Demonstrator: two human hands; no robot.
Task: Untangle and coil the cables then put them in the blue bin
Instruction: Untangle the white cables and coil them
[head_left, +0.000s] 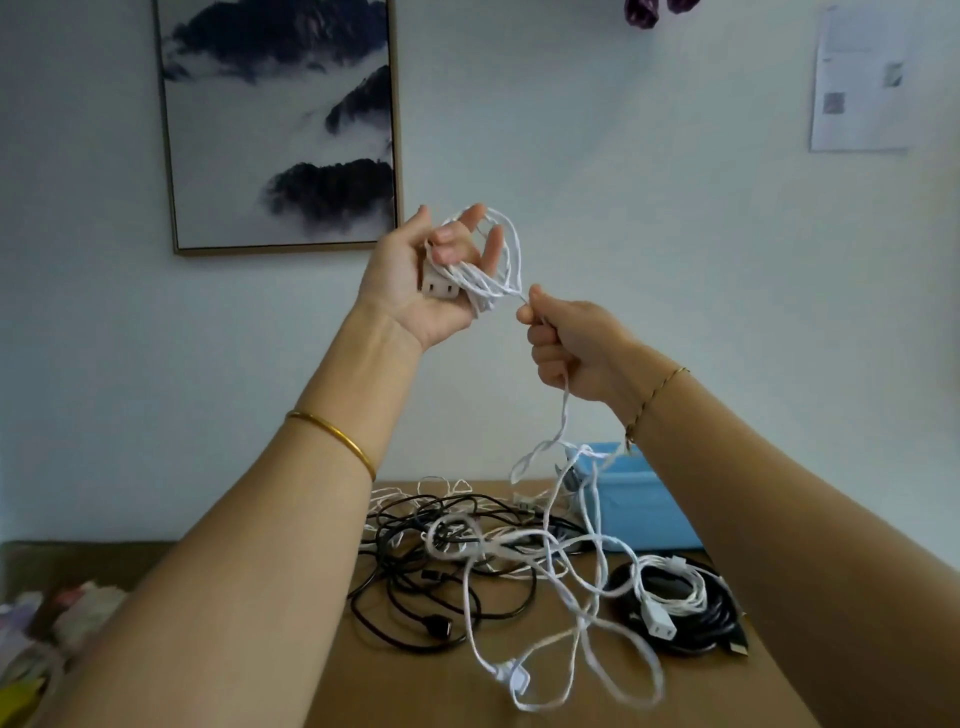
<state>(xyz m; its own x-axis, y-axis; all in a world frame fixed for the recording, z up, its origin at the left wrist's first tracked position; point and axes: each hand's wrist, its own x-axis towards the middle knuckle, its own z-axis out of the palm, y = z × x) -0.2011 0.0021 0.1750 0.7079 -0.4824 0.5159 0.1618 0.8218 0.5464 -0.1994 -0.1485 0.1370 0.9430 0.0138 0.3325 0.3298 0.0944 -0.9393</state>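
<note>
Pinched between the thumb and forefinger of the right hand (576, 353), a white cable (564, 410) is drawn up just beside the left hand (410, 280); the remaining right fingers are curled round the strand. Several loops of the same cable are gripped by the half-curled fingers of the left hand, and a white two-pin plug (439, 288) is held against its palm. A gold bangle (337, 441) is worn on the left forearm and a thin chain bracelet (652, 397) on the right wrist.

Below the right hand the cable is let down to a wooden table (415, 691), where it is spread in loose loops. At the near edge an inline switch (511, 675) is seen on it. Blurred patterned fabric (67, 613) is seen at the lower left.

Farther back, a tangle of black cables (447, 535) is crossed by white strands. To its right, a coiled black cable (717, 623) is topped by a bundled white cord (675, 592).

Behind these the blue bin (644, 509) is set on the table, partly hidden by the right forearm; a white strand is draped over its rim.

On the wall beyond, a framed painting of misty mountains (280, 124) is hung at the left and a printed sheet (857, 78) is fixed at the right. A dark purple object (644, 13) is cut off at the top edge.
</note>
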